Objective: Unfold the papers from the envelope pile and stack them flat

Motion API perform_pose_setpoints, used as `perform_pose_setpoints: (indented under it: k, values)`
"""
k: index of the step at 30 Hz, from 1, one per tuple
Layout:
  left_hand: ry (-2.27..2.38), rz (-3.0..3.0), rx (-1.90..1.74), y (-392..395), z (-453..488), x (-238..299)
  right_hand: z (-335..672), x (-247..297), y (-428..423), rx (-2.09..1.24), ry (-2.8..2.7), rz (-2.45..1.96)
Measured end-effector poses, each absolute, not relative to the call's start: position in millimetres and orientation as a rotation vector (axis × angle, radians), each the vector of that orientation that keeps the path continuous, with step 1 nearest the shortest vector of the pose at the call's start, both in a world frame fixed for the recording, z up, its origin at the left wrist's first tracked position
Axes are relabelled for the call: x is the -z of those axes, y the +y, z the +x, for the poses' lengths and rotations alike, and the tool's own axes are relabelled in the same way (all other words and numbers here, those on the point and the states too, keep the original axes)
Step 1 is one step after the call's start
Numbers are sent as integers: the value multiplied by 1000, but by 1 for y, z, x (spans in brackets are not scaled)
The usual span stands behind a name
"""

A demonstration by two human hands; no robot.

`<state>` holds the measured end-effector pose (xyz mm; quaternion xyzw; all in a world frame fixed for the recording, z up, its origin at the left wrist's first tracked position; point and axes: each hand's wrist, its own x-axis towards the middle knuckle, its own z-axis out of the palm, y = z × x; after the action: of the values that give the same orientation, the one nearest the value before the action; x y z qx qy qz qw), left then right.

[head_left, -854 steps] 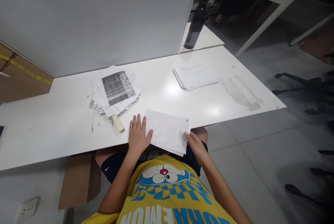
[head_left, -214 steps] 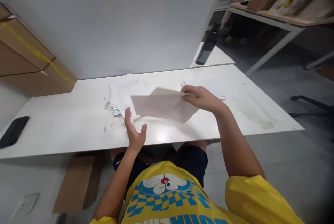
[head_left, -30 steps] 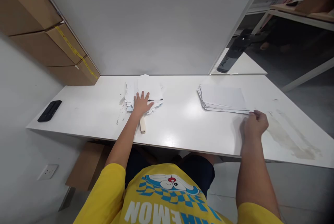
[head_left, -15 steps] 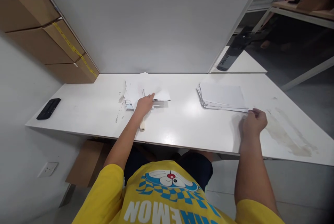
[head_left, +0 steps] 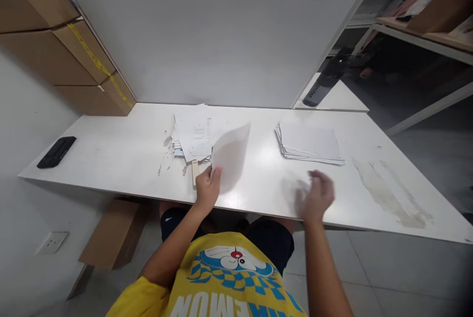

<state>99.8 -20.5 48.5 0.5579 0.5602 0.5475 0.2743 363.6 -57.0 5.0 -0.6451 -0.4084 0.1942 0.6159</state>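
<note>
My left hand (head_left: 208, 186) is closed on the lower left edge of a white sheet of paper (head_left: 232, 152), which is raised and curves up to the right. Behind it lies a loose, uneven pile of printed papers (head_left: 197, 132). A narrow cream-coloured object (head_left: 195, 174) lies just left of the hand, partly under the papers; its kind is not clear. Blurred by motion, my right hand (head_left: 318, 194) hovers over the front of the table with fingers loosely bent and nothing seen in them. Beyond it lies a neater stack of white paper (head_left: 308, 142).
The white table (head_left: 258, 189) has greyish stains at its right. A black flat device (head_left: 56, 152) lies at the left end. Cardboard boxes (head_left: 81, 56) stand at the back left beside a tall white panel (head_left: 221, 31). A dark bottle (head_left: 323, 83) is behind right.
My left hand has drawn back from the loose pile with a sheet and lifted it. My right hand has left the corner of the neat stack and moved left and nearer.
</note>
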Motion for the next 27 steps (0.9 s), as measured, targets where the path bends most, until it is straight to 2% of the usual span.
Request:
perform_pose_setpoints:
  k: [3, 5, 9, 15, 18, 24, 27]
  values:
    - [1400, 1374, -1362, -39, 108, -33, 324, 6, -77, -874, -1060, -1251]
    - [1332, 1388, -1282, -44, 108, -27, 318, 14, -82, -1023, -1112, -1206]
    - [1205, 1597, -1144, -42, 94, -21, 335, 18, -71, -945, -1148, -1371]
    - [1106, 1874, -803, -29, 73, -12, 364, 0, -40, -1043, -1204, -1258]
    - [1150, 1835, -817, -32, 73, -13, 366, -10, -39, -1094, -1199, -1289]
    - [955, 1943, -1029, -40, 80, -28, 350, -26, -53, -708, -1086, -1120]
    - [1069, 1820, -977, -43, 83, -31, 341, -19, -60, -776, -1031, -1134]
